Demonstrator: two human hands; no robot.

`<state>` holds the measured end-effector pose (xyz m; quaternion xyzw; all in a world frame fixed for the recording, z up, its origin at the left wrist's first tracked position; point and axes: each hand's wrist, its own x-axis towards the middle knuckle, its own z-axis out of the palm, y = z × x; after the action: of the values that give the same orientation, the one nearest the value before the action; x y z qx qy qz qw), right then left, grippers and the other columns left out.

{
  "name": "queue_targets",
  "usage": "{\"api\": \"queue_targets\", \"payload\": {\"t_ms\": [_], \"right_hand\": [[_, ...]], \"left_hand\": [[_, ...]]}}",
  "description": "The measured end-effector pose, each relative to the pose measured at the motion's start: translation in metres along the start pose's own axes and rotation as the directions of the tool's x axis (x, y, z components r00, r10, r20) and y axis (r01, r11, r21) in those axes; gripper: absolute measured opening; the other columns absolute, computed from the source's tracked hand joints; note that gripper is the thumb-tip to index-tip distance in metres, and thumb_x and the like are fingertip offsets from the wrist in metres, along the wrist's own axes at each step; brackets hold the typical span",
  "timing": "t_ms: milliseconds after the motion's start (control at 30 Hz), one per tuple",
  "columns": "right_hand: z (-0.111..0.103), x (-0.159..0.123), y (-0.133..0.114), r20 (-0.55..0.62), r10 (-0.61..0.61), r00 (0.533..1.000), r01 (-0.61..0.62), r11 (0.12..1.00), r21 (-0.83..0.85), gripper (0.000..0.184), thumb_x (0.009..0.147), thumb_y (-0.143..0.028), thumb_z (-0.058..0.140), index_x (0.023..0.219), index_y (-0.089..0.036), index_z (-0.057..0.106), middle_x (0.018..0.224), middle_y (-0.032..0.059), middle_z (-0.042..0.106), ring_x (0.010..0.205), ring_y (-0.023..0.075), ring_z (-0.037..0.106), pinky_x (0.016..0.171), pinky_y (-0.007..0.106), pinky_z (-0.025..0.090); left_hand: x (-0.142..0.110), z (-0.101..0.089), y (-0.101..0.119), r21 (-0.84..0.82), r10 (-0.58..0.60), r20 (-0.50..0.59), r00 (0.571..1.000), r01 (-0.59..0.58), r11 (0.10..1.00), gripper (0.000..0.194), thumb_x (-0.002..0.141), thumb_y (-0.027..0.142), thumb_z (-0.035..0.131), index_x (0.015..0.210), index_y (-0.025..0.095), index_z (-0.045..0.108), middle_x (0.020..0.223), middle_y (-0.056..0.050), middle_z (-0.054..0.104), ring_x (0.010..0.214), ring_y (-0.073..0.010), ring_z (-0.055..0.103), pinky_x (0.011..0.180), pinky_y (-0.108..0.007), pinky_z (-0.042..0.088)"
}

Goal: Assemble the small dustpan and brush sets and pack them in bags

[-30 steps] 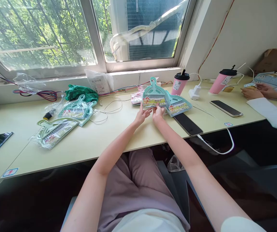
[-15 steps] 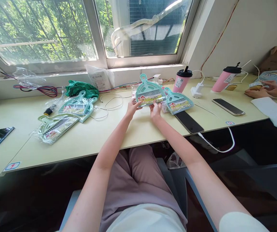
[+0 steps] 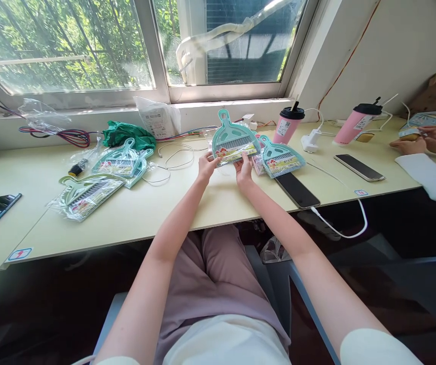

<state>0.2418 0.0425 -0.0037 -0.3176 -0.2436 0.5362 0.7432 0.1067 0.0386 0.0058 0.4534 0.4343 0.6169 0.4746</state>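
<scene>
Both my hands hold a teal mini dustpan and brush set in a clear wrapper, lifted off the pale desk. My left hand pinches its lower left edge. My right hand grips its lower right edge. Just to the right a second teal set lies flat on the desk. More wrapped sets lie to the left: a teal pile and a green one.
A black phone on a white cable lies by my right arm. Two pink cups, a charger and another phone stand further right, where another person's hands work. Wires, bags and a green cloth line the sill.
The teal set has been lifted from the desk and carried slightly left and up in both hands. The view has shifted a little.
</scene>
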Motion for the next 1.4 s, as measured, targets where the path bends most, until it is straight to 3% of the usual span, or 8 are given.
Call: {"api": "queue_targets", "payload": {"t_ms": [267,567,833,1033,1167,1233,1300,1400], "right_hand": [[-0.002,0.0,0.002,0.047,-0.047,0.998,0.052,0.992,-0.117,0.041,0.081,-0.017,0.069,0.12,-0.025,0.062,0.127,0.0022,0.074,0.122,0.0171,0.072,0.104,0.032,0.064],[-0.004,0.0,0.001,0.054,-0.06,0.997,0.064,0.995,-0.075,0.048,0.083,-0.013,0.065,0.129,-0.025,0.06,0.133,0.0039,0.073,0.124,0.0171,0.073,0.112,0.038,0.061],[-0.002,-0.003,0.002,0.081,-0.059,0.995,0.067,0.993,-0.096,0.055,0.084,-0.012,0.069,0.136,-0.027,0.059,0.133,0.0042,0.074,0.128,0.0188,0.071,0.111,0.04,0.062],[-0.004,0.002,-0.001,0.107,-0.088,0.99,0.102,0.985,-0.137,0.058,0.084,-0.017,0.073,0.139,-0.028,0.058,0.143,0.0075,0.069,0.134,0.0209,0.068,0.112,0.043,0.061],[-0.006,0.004,-0.006,0.068,-0.087,0.994,0.094,0.99,-0.109,0.057,0.084,-0.011,0.068,0.137,-0.028,0.058,0.145,0.0064,0.069,0.129,0.0184,0.07,0.115,0.041,0.059],[-0.005,0.003,-0.008,0.087,-0.081,0.993,0.091,0.989,-0.119,0.053,0.084,-0.011,0.069,0.134,-0.027,0.06,0.141,0.0053,0.071,0.127,0.0177,0.071,0.115,0.04,0.059],[-0.004,0.001,-0.008,0.124,-0.064,0.99,0.08,0.988,-0.135,0.049,0.084,-0.013,0.072,0.129,-0.028,0.061,0.134,0.0036,0.074,0.125,0.0173,0.072,0.112,0.039,0.061],[-0.001,-0.004,-0.007,0.171,-0.005,0.985,0.032,0.988,-0.151,0.043,0.084,-0.015,0.075,0.123,-0.029,0.063,0.121,0.0007,0.078,0.121,0.0168,0.074,0.107,0.038,0.063]], "left_hand": [[0.001,0.0,-0.002,-0.033,0.023,0.016,1.0,-0.022,0.999,0.047,0.061,0.031,0.092,0.1,0.016,0.071,0.084,-0.006,0.081,0.083,-0.023,0.077,0.078,-0.034,0.061],[-0.003,0.0,0.002,-0.06,-0.019,0.038,0.999,0.021,0.998,0.044,0.069,0.027,0.091,0.103,0.016,0.066,0.093,-0.008,0.081,0.097,-0.0253,0.078,0.091,-0.041,0.065],[-0.009,0.008,0.001,-0.168,-0.096,0.063,0.993,0.106,0.98,0.04,0.09,0.037,0.08,0.118,0.022,0.056,0.139,-0.013,0.072,0.132,-0.0295,0.07,0.103,-0.045,0.062],[-0.012,0.01,-0.012,-0.184,-0.118,0.287,0.951,0.176,0.967,0.055,0.077,0.03,0.091,0.124,0.017,0.065,0.145,-0.015,0.071,0.138,-0.0327,0.067,0.12,-0.044,0.05],[-0.008,0.006,-0.013,-0.181,-0.126,0.388,0.913,0.209,0.961,0.056,0.079,0.042,0.091,0.127,0.021,0.07,0.147,-0.012,0.07,0.138,-0.032,0.067,0.12,-0.045,0.049],[-0.003,0.001,-0.008,-0.17,-0.16,0.361,0.919,0.233,0.957,0.053,0.084,0.055,0.085,0.125,0.024,0.072,0.143,-0.011,0.073,0.134,-0.0313,0.069,0.114,-0.045,0.053],[0.003,-0.003,-0.003,-0.175,-0.17,0.264,0.949,0.221,0.959,0.054,0.083,0.063,0.083,0.119,0.024,0.074,0.134,-0.012,0.077,0.129,-0.0309,0.072,0.106,-0.043,0.057],[0.007,-0.008,0.001,-0.187,-0.12,0.163,0.979,0.15,0.971,0.055,0.075,0.059,0.09,0.109,0.019,0.074,0.115,-0.013,0.081,0.117,-0.0291,0.077,0.098,-0.039,0.06]]}}
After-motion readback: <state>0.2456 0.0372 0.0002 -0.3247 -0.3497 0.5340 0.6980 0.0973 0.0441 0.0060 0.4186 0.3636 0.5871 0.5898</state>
